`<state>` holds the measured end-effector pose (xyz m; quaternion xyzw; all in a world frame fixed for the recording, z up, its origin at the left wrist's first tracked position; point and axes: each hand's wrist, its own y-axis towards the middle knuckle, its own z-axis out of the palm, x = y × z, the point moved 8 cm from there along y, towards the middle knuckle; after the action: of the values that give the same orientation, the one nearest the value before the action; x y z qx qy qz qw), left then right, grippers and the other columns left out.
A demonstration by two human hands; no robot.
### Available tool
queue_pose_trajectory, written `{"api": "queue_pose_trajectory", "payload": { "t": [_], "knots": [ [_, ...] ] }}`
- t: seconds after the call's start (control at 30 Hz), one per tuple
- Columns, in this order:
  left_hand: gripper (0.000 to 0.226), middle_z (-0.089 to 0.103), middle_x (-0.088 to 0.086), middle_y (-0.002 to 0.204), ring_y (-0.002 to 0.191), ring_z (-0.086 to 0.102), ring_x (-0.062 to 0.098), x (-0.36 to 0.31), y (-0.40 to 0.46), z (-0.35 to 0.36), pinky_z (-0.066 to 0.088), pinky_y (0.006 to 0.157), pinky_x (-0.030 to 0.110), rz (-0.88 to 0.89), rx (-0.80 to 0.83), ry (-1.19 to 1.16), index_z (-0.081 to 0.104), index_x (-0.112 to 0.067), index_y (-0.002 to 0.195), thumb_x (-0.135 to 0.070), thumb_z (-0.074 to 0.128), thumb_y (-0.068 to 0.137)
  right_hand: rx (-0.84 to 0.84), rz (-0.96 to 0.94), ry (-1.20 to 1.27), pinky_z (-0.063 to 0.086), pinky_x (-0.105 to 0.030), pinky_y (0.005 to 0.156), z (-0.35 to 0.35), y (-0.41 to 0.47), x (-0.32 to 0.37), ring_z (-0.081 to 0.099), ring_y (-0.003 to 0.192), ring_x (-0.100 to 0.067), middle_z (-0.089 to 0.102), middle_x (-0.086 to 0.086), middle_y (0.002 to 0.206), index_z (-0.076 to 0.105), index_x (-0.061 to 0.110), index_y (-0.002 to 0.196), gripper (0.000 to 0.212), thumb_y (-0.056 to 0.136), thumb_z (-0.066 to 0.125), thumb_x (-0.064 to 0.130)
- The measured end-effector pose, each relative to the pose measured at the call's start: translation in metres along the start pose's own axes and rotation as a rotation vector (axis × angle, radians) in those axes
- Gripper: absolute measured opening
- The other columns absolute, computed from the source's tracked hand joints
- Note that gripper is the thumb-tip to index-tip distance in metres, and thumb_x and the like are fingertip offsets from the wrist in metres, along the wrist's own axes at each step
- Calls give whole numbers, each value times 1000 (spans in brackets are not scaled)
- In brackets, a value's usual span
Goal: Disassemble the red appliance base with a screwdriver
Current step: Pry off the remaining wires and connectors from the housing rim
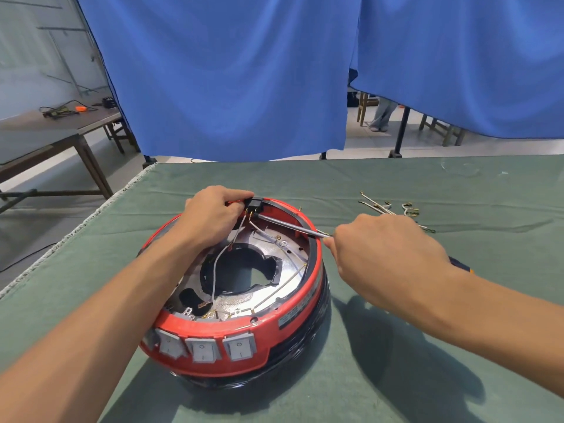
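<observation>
Red appliance base [244, 334] sits open side up at centre of the green table cloth [396, 377], three rocker switches [203, 349] at its 6 o'clock. My left hand [213, 215] curls over the rim at 12, fingers gripping the black connector block [254, 204]. My right hand [384, 251] at 3 o'clock is closed around the screwdriver [293, 228], shaft tip reaching the block. Loose wires [393, 209] lie at 2 o'clock
</observation>
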<state>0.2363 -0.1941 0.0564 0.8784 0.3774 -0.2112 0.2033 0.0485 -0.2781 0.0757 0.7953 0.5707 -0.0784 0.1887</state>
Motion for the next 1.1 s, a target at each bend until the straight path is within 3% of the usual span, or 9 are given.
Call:
{"api": "queue_pose_trajectory", "payload": {
  "t": [0.1, 0.23, 0.33, 0.47, 0.63, 0.83, 0.9, 0.97, 1.1],
  "knots": [
    [35, 66, 2, 121, 118, 53, 24, 0, 1, 0, 32, 109, 39, -3, 2, -2, 66, -26, 121, -14, 45, 96, -14, -22, -43, 14, -27, 40, -1, 3, -7, 49, 53, -30, 31, -1, 54, 22, 18, 58, 46, 96, 45, 28],
    [35, 66, 2, 121, 116, 54, 24, 0, 2, 0, 34, 108, 38, -1, -1, 1, 66, -26, 120, -14, 45, 95, -25, -58, -78, 13, -27, 40, 0, 8, -13, 24, 41, -22, 26, 0, 53, 22, 18, 58, 45, 98, 40, 30],
    [35, 68, 4, 115, 111, 57, 26, 2, 2, 0, 36, 106, 36, -2, -5, 0, 67, -26, 119, -13, 44, 96, -21, -64, -65, 13, -28, 40, 1, 11, -17, 21, 40, -19, 27, 0, 54, 23, 18, 59, 47, 101, 31, 39],
    [36, 68, 4, 116, 112, 57, 26, 3, 2, 1, 37, 106, 37, -5, -5, -3, 67, -26, 119, -12, 44, 96, -14, -79, -76, 16, -28, 41, 3, 14, -24, 23, 41, -19, 28, 0, 54, 25, 17, 60, 48, 100, 27, 43],
    [35, 68, 1, 118, 112, 57, 24, 4, 3, 0, 40, 103, 35, 0, -10, -18, 68, -26, 118, -12, 45, 96, 3, -118, -60, 20, -30, 43, 8, 17, -18, 24, 42, -20, 29, 0, 55, 40, 18, 71, 45, 100, 21, 46],
    [33, 67, 0, 115, 112, 56, 22, 6, 5, -2, 42, 97, 32, 18, -73, -36, 65, -23, 118, -10, 46, 94, 18, -78, -74, 14, -28, 40, 1, 6, -20, 21, 42, -19, 27, 1, 55, 24, 19, 61, 47, 100, 23, 45],
    [24, 66, -1, 98, 92, 58, 22, 7, 2, -5, 42, 80, 29, 3, -121, -102, 61, -21, 106, -8, 47, 92, 10, -47, -75, 14, -29, 41, 3, 2, -20, 26, 44, -23, 26, 1, 55, 21, 19, 61, 47, 100, 23, 44],
    [13, 63, -1, 87, 83, 56, 22, 4, -1, -9, 39, 72, 29, -4, -147, -113, 56, -18, 92, -7, 51, 89, -12, -21, -63, 16, -30, 41, 3, -1, -20, 36, 51, -28, 26, 0, 55, 20, 19, 61, 47, 101, 24, 43],
    [8, 62, 3, 87, 90, 56, 26, -21, -12, -16, 46, 82, 38, 101, -166, 144, 63, -18, 78, -15, 59, 84, -29, 2, -12, 21, -31, 43, 1, -5, -16, 47, 56, -31, 37, 1, 58, 18, 20, 59, 47, 98, 38, 34]
  ]
}}
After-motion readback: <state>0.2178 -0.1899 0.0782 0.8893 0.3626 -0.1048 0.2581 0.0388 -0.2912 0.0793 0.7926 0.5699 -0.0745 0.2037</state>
